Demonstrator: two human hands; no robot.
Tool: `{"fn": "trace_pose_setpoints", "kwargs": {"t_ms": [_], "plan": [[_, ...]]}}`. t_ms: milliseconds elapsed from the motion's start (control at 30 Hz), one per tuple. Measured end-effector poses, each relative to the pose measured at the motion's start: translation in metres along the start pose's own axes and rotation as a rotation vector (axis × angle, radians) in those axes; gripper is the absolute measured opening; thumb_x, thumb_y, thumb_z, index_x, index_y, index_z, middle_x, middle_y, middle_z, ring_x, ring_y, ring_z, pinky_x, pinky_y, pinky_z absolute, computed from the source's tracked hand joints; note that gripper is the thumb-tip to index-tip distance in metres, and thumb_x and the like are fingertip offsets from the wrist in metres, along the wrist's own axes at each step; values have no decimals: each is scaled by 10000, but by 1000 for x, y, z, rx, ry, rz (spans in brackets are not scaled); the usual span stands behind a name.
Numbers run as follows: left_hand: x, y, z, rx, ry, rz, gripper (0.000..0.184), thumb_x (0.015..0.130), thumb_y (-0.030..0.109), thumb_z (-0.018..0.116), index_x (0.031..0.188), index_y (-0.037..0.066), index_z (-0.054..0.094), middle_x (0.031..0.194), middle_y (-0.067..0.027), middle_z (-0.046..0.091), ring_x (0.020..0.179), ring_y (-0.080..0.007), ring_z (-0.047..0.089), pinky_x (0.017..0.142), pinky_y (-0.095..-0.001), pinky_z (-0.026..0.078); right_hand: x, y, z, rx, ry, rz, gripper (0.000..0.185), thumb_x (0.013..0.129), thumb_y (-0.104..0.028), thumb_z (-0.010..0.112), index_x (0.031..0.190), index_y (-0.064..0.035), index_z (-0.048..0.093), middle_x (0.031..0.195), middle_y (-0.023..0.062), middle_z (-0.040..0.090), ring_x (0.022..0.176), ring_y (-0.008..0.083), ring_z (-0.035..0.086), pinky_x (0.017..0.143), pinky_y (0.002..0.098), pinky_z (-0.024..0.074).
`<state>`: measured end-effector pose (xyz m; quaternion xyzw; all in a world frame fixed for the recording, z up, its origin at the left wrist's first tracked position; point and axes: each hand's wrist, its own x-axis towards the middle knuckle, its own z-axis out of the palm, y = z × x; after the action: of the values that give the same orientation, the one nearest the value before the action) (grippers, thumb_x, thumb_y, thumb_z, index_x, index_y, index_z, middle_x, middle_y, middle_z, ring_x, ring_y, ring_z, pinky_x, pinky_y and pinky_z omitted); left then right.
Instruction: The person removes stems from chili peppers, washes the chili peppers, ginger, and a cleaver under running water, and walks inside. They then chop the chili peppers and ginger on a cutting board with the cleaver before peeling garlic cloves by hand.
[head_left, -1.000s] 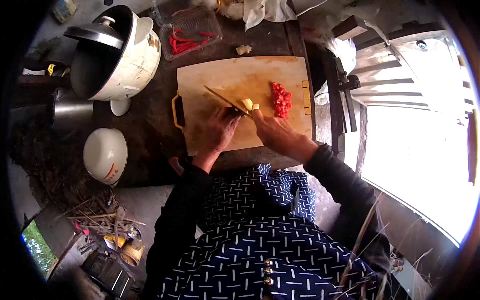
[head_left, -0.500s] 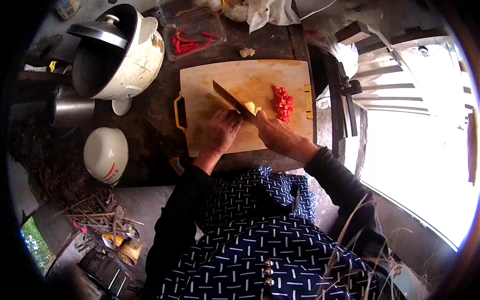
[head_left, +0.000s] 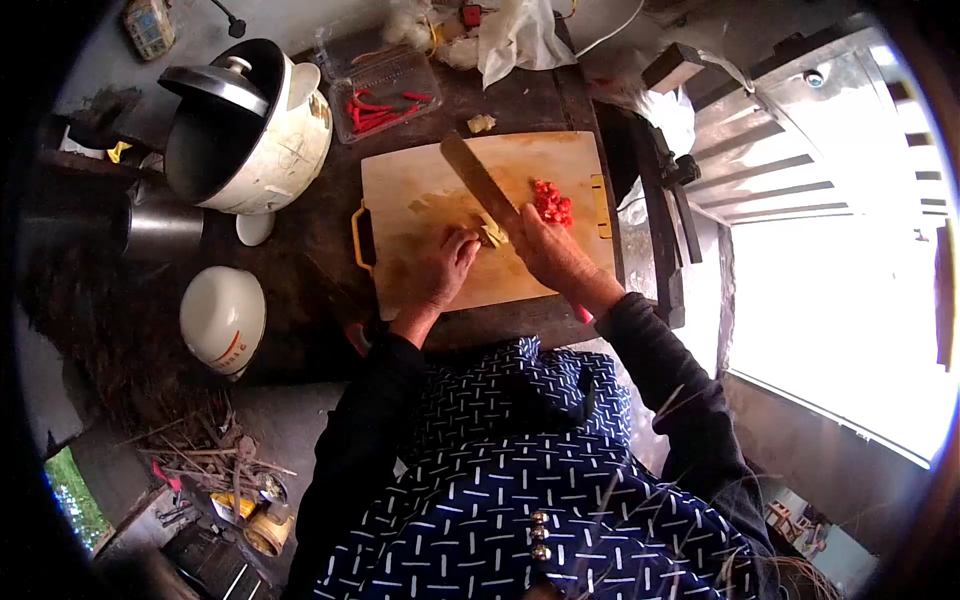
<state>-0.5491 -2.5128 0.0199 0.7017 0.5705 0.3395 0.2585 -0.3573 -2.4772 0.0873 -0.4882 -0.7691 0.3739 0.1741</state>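
My right hand (head_left: 558, 255) is wrapped round the handle of a kitchen knife (head_left: 478, 180), its broad blade tilted up over the cutting board (head_left: 420, 185) and pointing away to the left. A red end (head_left: 582, 313) shows below the wrist. Pale yellow slices, which look like ginger (head_left: 493, 231), lie beside the blade. Close to their left is my left hand (head_left: 448, 270), with fingers curled together at the board; what they pinch, if anything, is hidden. Chopped red chili (head_left: 552, 203) sits in a heap on the board's right side, partly behind my right hand.
Beyond the board are a clear plastic box (head_left: 395, 85) of red chilies and a knobby ginger piece (head_left: 481, 123). On the left stand a large pot (head_left: 280, 150) with a tilted lid (head_left: 215, 90) and a white enamel bowl (head_left: 222, 315). Another handle (head_left: 357, 338) lies by the board's left edge.
The knife has lifted from the yellow piece and shifted right with my right hand, now partly covering the chili. More yellow slices show. My left hand has come slightly away from the blade.
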Motion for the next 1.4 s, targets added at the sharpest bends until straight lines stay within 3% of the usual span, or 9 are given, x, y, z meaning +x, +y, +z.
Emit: {"fn": "trace_pose_setpoints", "kwargs": {"t_ms": [100, 200, 367, 500, 633, 900, 1033, 1200, 1400], "plan": [[3, -2, 2, -24, 89, 150, 162, 806, 94, 617, 964, 58, 619, 984, -100, 580, 921, -295, 561, 782, -373, 483, -6, 9, -6, -132, 28, 86, 224, 826, -88, 472, 995, -20, 342, 703, 280, 568, 697, 461, 572, 594, 540, 434], [12, 6, 3, -33, 92, 143, 192, 787, 70, 626, 978, 60, 626, 1026, -98, 579, 944, -295, 554, 800, -370, 482, -14, 13, -4, -181, 7, 161, 220, 828, -92, 457, 999, -15, 341, 700, 279, 573, 686, 459, 577, 596, 535, 443], [27, 11, -6, 93, -4, 301, 208, 782, 60, 617, 989, 47, 635, 1043, -100, 590, 968, -295, 557, 827, -371, 473, -9, 4, 9, -169, -48, 246, 203, 824, -79, 447, 979, -3, 341, 699, 276, 579, 680, 451, 584, 594, 528, 450], [25, 4, -11, 124, -124, 251, 200, 811, 92, 598, 999, 36, 640, 1010, -104, 612, 982, -289, 565, 843, -370, 470, -5, -1, 18, -92, -33, 98, 208, 828, -75, 470, 970, -4, 335, 700, 292, 550, 708, 479, 556, 621, 531, 435], [16, 14, -26, -7, -46, 70, 195, 778, 78, 631, 971, 53, 636, 992, -86, 606, 975, -275, 562, 787, -365, 492, -4, -18, -15, -192, -36, 84, 220, 816, -67, 472, 967, 16, 335, 675, 249, 577, 667, 427, 593, 559, 494, 463], [19, 0, -12, 194, -114, 346, 190, 794, 153, 634, 965, 71, 649, 981, -77, 623, 949, -272, 571, 800, -357, 488, -9, -4, 0, -260, -132, -57, 212, 809, -49, 473, 960, 32, 347, 634, 217, 576, 597, 376, 609, 499, 445, 482], [25, -8, -6, 225, -152, 329, 210, 775, 166, 637, 971, 89, 645, 981, -67, 625, 960, -268, 560, 810, -359, 479, -5, -8, 1, -363, -214, -34, 201, 806, -39, 471, 952, 35, 354, 637, 202, 584, 573, 355, 613, 488, 429, 489], [29, -6, -8, 403, -114, 537, 228, 732, 124, 658, 959, 118, 647, 980, -46, 606, 884, -259, 565, 742, -341, 505, -5, -11, 8, -311, -222, 26, 208, 802, -38, 492, 941, 10, 345, 618, 222, 557, 571, 379, 592, 473, 452, 465], [24, 1, -11, 274, -69, 370, 224, 726, 125, 656, 947, 99, 641, 990, -35, 613, 884, -251, 576, 737, -355, 506, -10, -5, 22, -339, -158, 34, 181, 816, -48, 464, 947, 24, 361, 664, 209, 598, 607, 374, 618, 502, 448, 492]]}}
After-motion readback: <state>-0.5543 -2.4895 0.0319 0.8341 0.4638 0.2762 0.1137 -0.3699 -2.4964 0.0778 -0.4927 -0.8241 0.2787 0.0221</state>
